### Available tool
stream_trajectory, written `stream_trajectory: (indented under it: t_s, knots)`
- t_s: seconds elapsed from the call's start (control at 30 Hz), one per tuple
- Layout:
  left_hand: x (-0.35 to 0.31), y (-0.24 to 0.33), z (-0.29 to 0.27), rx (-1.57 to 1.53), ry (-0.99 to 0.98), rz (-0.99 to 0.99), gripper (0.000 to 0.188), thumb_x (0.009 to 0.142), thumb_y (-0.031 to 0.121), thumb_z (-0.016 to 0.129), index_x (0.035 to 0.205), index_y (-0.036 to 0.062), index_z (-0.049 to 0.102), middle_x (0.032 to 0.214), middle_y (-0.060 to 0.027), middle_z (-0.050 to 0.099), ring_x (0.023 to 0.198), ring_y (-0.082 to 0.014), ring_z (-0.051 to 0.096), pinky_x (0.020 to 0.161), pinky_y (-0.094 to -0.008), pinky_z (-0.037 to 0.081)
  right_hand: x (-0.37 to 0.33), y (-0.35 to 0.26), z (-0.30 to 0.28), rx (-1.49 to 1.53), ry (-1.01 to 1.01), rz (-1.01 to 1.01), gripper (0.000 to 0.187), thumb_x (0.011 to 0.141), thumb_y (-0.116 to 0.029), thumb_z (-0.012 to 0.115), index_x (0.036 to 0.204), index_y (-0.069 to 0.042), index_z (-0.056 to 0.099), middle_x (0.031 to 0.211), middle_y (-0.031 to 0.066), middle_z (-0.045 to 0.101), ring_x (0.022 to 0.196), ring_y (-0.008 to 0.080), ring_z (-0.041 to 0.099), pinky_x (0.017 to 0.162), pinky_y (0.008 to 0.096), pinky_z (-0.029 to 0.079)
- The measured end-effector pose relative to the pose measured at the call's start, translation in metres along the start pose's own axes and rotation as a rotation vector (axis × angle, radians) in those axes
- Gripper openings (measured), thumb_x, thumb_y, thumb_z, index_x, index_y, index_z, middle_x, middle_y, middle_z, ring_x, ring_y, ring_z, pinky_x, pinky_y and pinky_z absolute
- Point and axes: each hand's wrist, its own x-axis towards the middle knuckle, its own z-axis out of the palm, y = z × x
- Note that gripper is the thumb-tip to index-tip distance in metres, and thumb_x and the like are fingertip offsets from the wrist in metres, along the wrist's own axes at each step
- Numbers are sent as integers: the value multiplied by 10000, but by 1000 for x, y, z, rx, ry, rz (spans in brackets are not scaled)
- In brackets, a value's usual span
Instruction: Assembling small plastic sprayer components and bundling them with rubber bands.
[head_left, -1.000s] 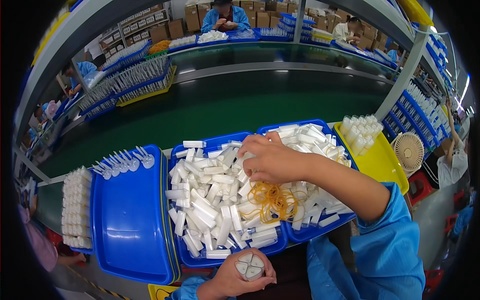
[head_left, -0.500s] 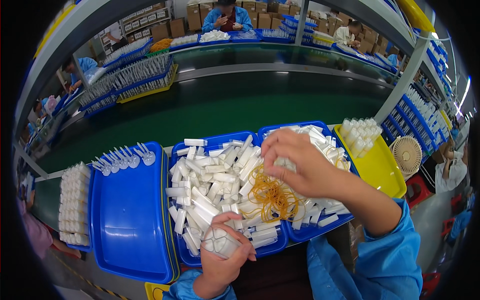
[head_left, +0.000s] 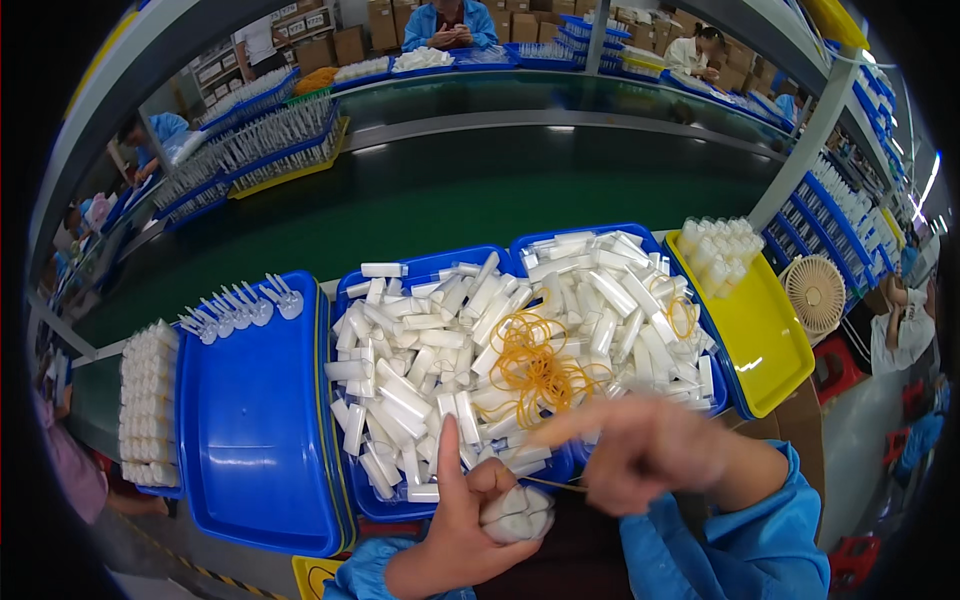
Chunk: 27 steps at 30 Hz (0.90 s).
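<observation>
My left hand (head_left: 452, 540) is closed round a bundle of white wrapped rolls (head_left: 518, 514), its index finger sticking up. From the bundle a thin stretched rubber band (head_left: 558, 485) runs across to my right hand (head_left: 650, 450), which is smeared by motion. Its lower fingers look curled on the band, and the index finger points left. Just beyond both hands, a tangle of orange rubber bands (head_left: 540, 370) lies on many loose white rolls (head_left: 420, 340). These fill two blue trays (head_left: 425, 268) side by side.
At left, a blue tray (head_left: 250, 430) carries several clear stemmed pieces (head_left: 240, 308) along its far edge, beside stacked white bundles (head_left: 148, 410). A yellow tray (head_left: 765, 350) at right holds upright bundles (head_left: 718, 252), near a small fan (head_left: 813, 295). A green conveyor belt (head_left: 470, 190) runs behind.
My right hand has come down from over the rolls toward the left hand, a stretched band now between them. The left hand has moved right with its bundle and raised its index finger.
</observation>
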Motion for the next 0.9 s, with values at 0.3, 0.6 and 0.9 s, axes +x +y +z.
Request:
stream_trajectory:
  t_s: [0.3, 0.6, 0.9]
  knots:
    - [3, 1, 1, -794, 190, -176, 1176, 689, -67, 671, 1352, 159, -274, 771, -90, 521, 647, -131, 543, 579, -229, 443, -30, 66, 10, 400, -102, -428, 376, 927, -135, 348, 1297, -75, 365, 1147, 243, 504, 800, 312, 622, 624, 341, 490]
    - [-17, -16, 28, 489, 17, 127, 739, 684, 99, 696, 1237, 13, 213, 1056, -187, 479, 926, -343, 515, 841, -474, 361, -25, 25, 24, -665, 261, 130, 499, 775, -143, 682, 1241, -112, 505, 1162, 106, 565, 805, 203, 633, 668, 271, 537]
    - [0, 16, 27, 359, -302, 292, 824, 622, 136, 705, 1273, -75, 247, 1229, -280, 373, 1175, -413, 389, 973, -448, 316, -57, 3, 33, -978, 478, 163, 369, 663, -118, 727, 1010, -93, 605, 994, 69, 583, 875, 215, 611, 676, 304, 530]
